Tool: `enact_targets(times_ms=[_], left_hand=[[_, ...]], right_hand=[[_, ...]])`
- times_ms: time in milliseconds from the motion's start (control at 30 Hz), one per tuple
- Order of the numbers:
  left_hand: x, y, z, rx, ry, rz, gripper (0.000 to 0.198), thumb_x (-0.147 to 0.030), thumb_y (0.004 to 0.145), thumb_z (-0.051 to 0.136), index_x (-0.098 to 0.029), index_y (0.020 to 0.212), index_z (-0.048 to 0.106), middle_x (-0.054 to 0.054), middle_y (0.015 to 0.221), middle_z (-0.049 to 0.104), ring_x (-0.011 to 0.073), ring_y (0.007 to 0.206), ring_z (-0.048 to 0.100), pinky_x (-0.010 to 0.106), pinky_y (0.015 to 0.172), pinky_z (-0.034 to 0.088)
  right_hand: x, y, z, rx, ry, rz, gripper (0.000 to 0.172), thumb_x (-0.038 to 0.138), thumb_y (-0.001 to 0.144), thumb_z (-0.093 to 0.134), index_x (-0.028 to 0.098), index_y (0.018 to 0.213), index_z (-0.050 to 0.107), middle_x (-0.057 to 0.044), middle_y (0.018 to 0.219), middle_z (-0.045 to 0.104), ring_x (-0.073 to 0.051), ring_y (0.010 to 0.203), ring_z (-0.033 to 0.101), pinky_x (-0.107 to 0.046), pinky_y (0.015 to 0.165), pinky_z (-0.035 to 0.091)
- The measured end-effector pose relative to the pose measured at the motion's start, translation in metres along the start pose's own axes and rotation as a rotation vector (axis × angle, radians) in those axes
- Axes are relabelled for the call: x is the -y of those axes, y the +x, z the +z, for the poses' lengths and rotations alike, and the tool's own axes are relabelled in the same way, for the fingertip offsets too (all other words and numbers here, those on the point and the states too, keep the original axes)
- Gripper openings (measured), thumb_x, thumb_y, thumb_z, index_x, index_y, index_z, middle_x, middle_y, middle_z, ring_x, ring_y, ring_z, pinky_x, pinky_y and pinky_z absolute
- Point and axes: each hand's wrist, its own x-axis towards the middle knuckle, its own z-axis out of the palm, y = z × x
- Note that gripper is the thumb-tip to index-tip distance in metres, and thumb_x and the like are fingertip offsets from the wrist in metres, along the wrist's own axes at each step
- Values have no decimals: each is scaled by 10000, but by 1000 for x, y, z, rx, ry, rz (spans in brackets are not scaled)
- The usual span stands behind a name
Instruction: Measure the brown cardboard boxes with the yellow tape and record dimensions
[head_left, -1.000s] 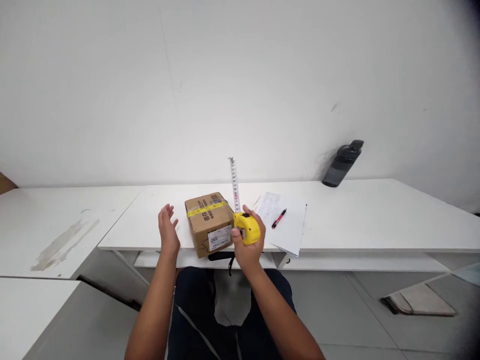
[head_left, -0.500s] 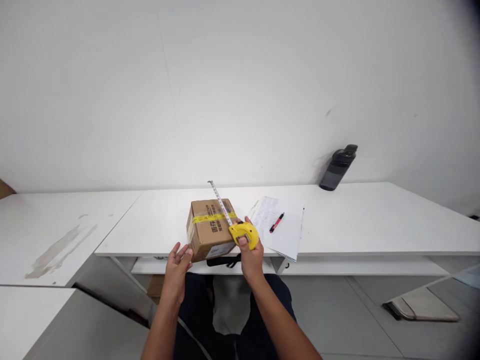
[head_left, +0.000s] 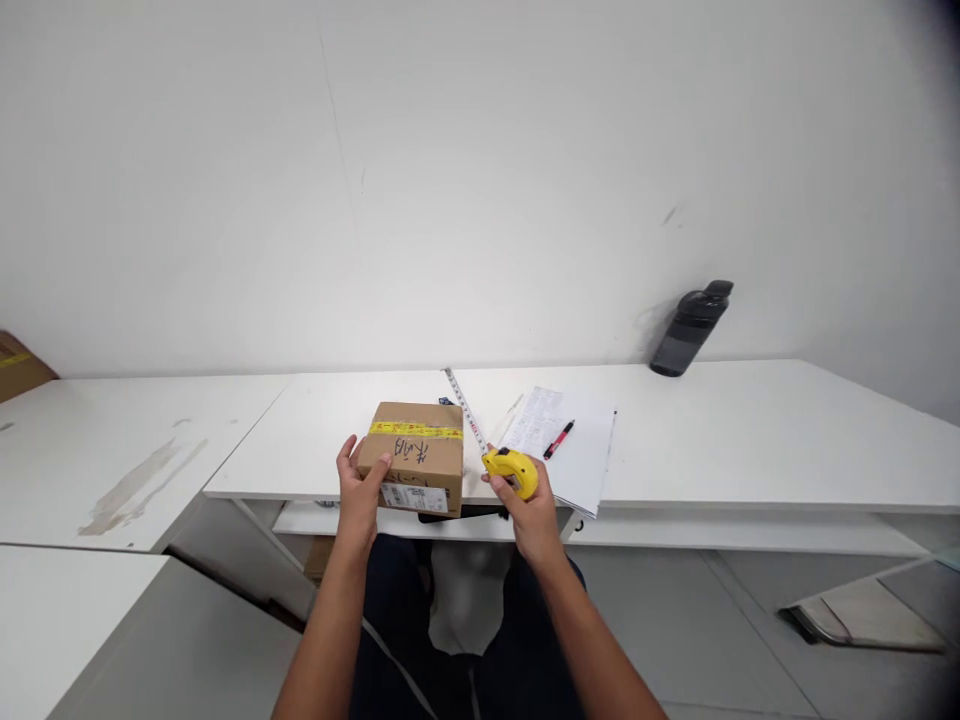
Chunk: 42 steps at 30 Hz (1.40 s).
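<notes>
The left hand (head_left: 360,503) is partly curled on the left side of a taped cardboard box (head_left: 426,452), thumb laid over its face; the box is at the front edge of the white tabletop (head_left: 690,440), though whether it rests there cannot be told; the right hand (head_left: 537,515) is closed around a yellow tape measure (head_left: 513,471), just right of the box, its blade (head_left: 463,408) drawn out toward the wall; farther right, a red-and-black pen (head_left: 559,440) lies on paper sheets (head_left: 589,455).
</notes>
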Motion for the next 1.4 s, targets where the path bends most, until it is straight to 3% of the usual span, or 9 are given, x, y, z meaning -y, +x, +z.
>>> enact_targets(times_ms=[100,200,300,367,467,600,833,1000,1400], left_hand=[[2,6,1,53,16,33,726,-353,754,735,-247,1411,445,144,1445,519,277,1261,581,389,1013,507],[-4,11,0,-51,133,142,671,-319,759,727,-251,1375,471,135,1476,484,274,1337,511,396,1054,472],[-18,19,0,-129,263,234,607,-336,791,709,-244,1352,499,131,1468,496,268,1349,490,421,1088,434],[-30,27,2,-52,319,183,528,-409,823,683,-220,1302,570,137,1362,589,272,1255,563,424,1041,465],[-42,44,8,99,391,97,465,-513,848,640,-201,1191,679,126,1177,697,273,1087,645,419,955,508],[-39,64,15,135,523,176,303,-447,810,687,-213,991,753,102,1134,729,279,1041,665,430,971,497],[-25,68,16,197,348,144,430,-399,766,740,-215,1151,696,109,1259,692,240,971,692,389,856,560],[-23,66,18,226,181,115,439,-387,748,752,-181,1128,673,147,1315,665,251,1086,675,404,913,551],[-23,71,17,236,337,138,352,-350,779,710,-205,1097,659,120,1276,688,239,1007,690,381,855,557]], right_hand=[[27,25,9,165,-135,-99,437,395,755,810,242,1100,591,-100,1266,701,-251,1120,674,-434,976,543],[46,46,26,287,-346,-126,428,407,769,776,235,1128,617,-85,1192,712,-246,1057,671,-414,934,548],[50,58,41,399,-467,-132,439,405,779,739,237,1165,613,-65,1129,716,-234,981,674,-380,860,556],[48,60,47,439,-506,-142,446,399,789,716,241,1189,602,-55,1112,716,-227,953,675,-362,828,554],[42,56,51,388,-557,-159,444,403,801,694,239,1199,589,-51,1079,720,-223,910,681,-359,806,555],[38,43,54,295,-622,-192,455,414,815,682,252,1228,579,-48,1093,723,-233,915,693,-382,822,563],[38,33,58,224,-645,-216,450,401,817,671,256,1234,583,-53,1128,729,-243,945,710,-393,831,581],[38,31,56,198,-664,-201,444,414,822,658,247,1226,578,-61,1108,733,-252,933,713,-407,828,580],[34,30,48,175,-651,-235,432,418,798,693,254,1188,606,-49,1053,744,-238,881,716,-389,811,590]])
